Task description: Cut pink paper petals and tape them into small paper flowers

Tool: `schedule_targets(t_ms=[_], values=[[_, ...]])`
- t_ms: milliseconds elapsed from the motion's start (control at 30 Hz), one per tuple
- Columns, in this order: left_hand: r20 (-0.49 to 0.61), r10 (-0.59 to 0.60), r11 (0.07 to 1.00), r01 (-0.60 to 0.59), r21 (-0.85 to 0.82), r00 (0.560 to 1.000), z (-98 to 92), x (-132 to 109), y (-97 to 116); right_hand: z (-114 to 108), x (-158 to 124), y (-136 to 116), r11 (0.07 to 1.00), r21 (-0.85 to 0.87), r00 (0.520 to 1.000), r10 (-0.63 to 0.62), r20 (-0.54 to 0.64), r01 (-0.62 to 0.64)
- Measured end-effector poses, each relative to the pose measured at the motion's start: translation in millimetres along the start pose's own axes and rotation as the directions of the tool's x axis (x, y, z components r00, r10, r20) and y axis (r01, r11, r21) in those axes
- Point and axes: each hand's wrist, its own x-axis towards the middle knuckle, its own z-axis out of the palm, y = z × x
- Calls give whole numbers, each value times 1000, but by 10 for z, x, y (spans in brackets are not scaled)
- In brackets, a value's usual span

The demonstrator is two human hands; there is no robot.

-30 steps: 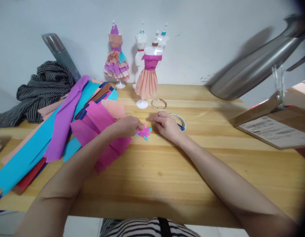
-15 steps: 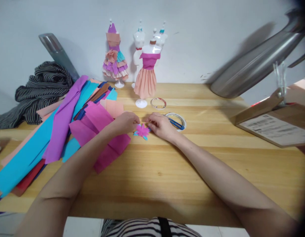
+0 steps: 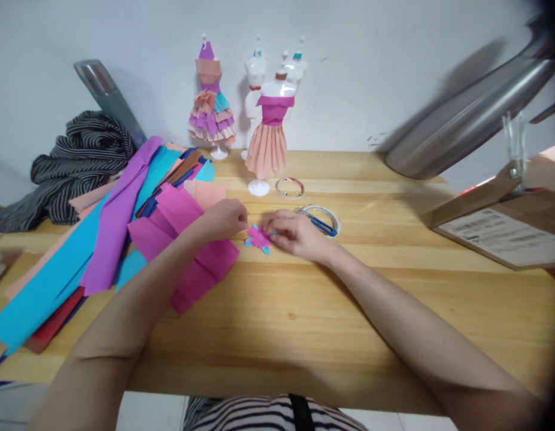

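A small paper flower [image 3: 259,238], with pink petals over blue ones, lies flat on the wooden table. My right hand [image 3: 297,234] bends over its right side, thumb and fingers drawn together at the petals' edge. Just left of the flower, my left hand [image 3: 227,218] is closed with the fingertips curled in; what they hold, if anything, is hidden. Beneath my left forearm spread sheets of magenta crepe paper [image 3: 214,269]. Behind my right hand, a blue cutter [image 3: 323,226] rests on a roll of white tape [image 3: 334,216].
At the back stand small white mannequins, one in a pink-and-peach paper dress [image 3: 267,146], another in a ruffled dress [image 3: 211,114]. A narrow tape roll [image 3: 290,188] lies near them. Coloured crepe strips [image 3: 48,293] cover the left; a cardboard box [image 3: 506,224] and steel jug [image 3: 457,114] stand right.
My right hand has shifted over the flower's right side, covering more of it. My left hand has drawn slightly left, away from the petals. The view has moved a little.
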Motion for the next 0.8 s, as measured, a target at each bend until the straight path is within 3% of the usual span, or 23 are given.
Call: schedule_targets(t_ms=[100,300,467,567,667,800], values=[[95,7,999,-12,43,995,-13,-24,21,12,-21,1,994,20,990,-109,93,108],[137,37,992,-53,114,990,66,3,-19,33,-36,63,994,29,991,-108,77,106],[89,-44,987,29,158,995,65,24,-93,100,-25,47,971,-188,988,139,-64,-149],[45,-48,992,42,122,998,89,56,-155,163,-3,-17,919,-320,973,226,-53,-231],[39,-15,998,13,55,999,119,91,-206,199,21,-76,924,-296,969,246,-19,-240],[5,-38,998,39,-44,999,97,109,-225,165,34,-113,947,-120,954,296,-44,-299]])
